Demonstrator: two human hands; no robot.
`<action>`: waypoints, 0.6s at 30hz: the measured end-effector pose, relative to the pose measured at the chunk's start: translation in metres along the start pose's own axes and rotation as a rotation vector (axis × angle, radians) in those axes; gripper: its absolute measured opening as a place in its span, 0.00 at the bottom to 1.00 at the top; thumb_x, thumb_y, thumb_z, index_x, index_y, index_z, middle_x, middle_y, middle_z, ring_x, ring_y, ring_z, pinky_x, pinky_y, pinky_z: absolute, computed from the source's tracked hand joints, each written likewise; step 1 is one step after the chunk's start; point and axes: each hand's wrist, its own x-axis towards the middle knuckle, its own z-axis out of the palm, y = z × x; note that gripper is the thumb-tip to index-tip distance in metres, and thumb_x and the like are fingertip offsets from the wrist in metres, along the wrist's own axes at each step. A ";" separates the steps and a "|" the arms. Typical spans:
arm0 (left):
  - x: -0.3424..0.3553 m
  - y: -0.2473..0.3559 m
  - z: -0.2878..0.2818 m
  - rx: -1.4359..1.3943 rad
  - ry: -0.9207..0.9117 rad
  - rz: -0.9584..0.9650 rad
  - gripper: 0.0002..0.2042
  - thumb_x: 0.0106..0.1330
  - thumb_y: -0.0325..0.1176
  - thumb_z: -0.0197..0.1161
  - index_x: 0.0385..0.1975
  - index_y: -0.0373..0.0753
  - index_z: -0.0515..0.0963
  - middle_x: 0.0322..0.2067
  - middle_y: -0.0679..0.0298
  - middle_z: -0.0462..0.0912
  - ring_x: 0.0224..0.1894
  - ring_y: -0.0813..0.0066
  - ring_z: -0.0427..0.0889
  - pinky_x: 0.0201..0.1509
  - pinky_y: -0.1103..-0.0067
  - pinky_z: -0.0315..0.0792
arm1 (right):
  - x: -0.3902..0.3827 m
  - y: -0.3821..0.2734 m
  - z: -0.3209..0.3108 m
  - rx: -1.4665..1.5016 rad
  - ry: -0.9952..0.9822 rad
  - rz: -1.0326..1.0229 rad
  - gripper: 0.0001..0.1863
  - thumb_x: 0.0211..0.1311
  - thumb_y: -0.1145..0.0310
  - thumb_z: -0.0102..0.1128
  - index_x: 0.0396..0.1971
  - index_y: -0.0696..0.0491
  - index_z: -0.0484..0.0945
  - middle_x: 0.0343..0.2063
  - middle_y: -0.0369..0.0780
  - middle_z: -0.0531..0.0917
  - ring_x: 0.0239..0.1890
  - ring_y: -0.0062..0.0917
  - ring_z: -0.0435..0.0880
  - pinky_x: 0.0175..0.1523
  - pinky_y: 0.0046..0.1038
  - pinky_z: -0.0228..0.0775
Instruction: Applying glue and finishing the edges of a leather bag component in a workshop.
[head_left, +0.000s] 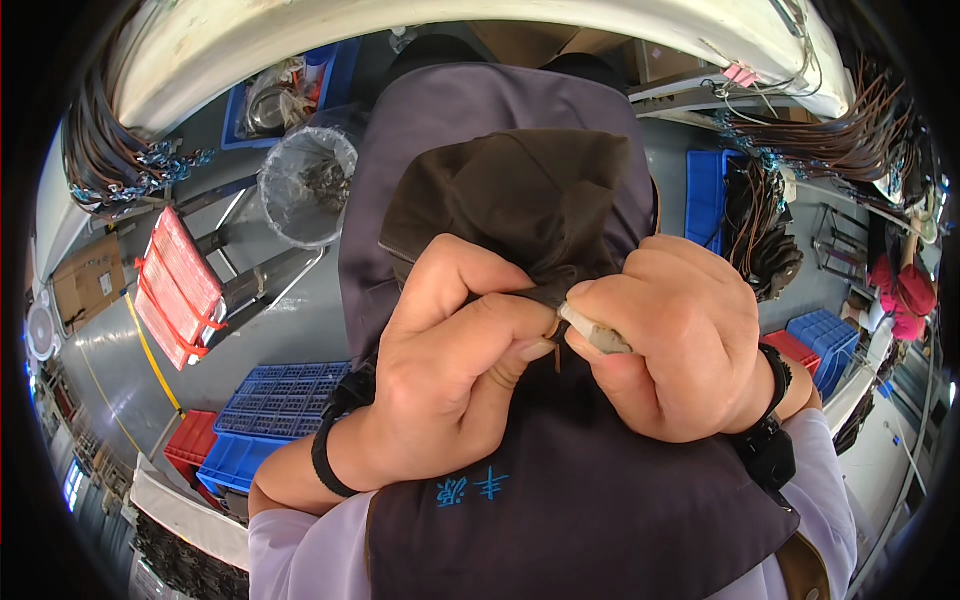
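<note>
Dark brown cloth (500, 195), folded and bunched, lies over my lap on a dark purple apron (600, 480). My left hand (450, 360) is closed, pinching the gathered lower edge of this cloth between thumb and fingers. Just below that pinch a short, thin brown strip sticks out. My right hand (685, 340) is closed around a small off-white piece (600, 335) with a narrow tip. That tip meets the cloth edge at my left fingertips. Most of the off-white piece is covered by my fingers, so its kind cannot be made out.
A clear-bagged bin (308, 188) stands at left, near a red-padded seat (180, 285). Blue crates (265, 400) sit lower left, and another blue crate (822, 345) at right. Bundles of dark straps (830, 140) hang from the pale benches (480, 15) ahead.
</note>
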 end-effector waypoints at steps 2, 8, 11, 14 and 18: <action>0.001 -0.001 0.000 0.001 0.003 0.012 0.04 0.52 0.17 0.61 0.27 0.32 0.76 0.32 0.58 0.71 0.30 0.71 0.71 0.31 0.81 0.67 | -0.001 -0.001 0.001 0.000 -0.001 0.018 0.09 0.53 0.75 0.57 0.34 0.61 0.72 0.21 0.41 0.75 0.14 0.28 0.68 0.19 0.28 0.59; 0.001 0.000 0.004 -0.070 -0.009 0.011 0.05 0.51 0.17 0.62 0.26 0.32 0.76 0.31 0.58 0.71 0.29 0.70 0.71 0.31 0.81 0.67 | 0.003 0.003 0.007 0.044 0.030 -0.021 0.10 0.53 0.74 0.58 0.34 0.62 0.72 0.21 0.42 0.76 0.15 0.29 0.70 0.19 0.28 0.60; 0.004 0.005 0.003 -0.071 -0.022 0.011 0.05 0.51 0.17 0.62 0.26 0.32 0.77 0.31 0.59 0.70 0.29 0.71 0.72 0.31 0.81 0.68 | 0.015 0.007 0.012 0.097 0.055 -0.030 0.10 0.57 0.73 0.56 0.36 0.62 0.70 0.23 0.42 0.76 0.17 0.26 0.71 0.22 0.24 0.62; 0.002 0.004 -0.001 -0.087 -0.014 -0.010 0.05 0.52 0.17 0.62 0.27 0.32 0.77 0.31 0.60 0.70 0.29 0.72 0.72 0.30 0.82 0.68 | 0.012 0.001 0.002 0.474 0.103 0.311 0.12 0.62 0.69 0.53 0.38 0.63 0.69 0.25 0.42 0.76 0.21 0.21 0.71 0.27 0.21 0.62; 0.001 0.003 -0.002 -0.076 -0.008 -0.011 0.05 0.53 0.17 0.62 0.28 0.33 0.78 0.31 0.60 0.70 0.28 0.72 0.71 0.30 0.82 0.67 | 0.000 -0.004 -0.011 0.425 -0.028 0.312 0.13 0.62 0.68 0.54 0.38 0.63 0.69 0.25 0.41 0.77 0.21 0.20 0.71 0.27 0.21 0.61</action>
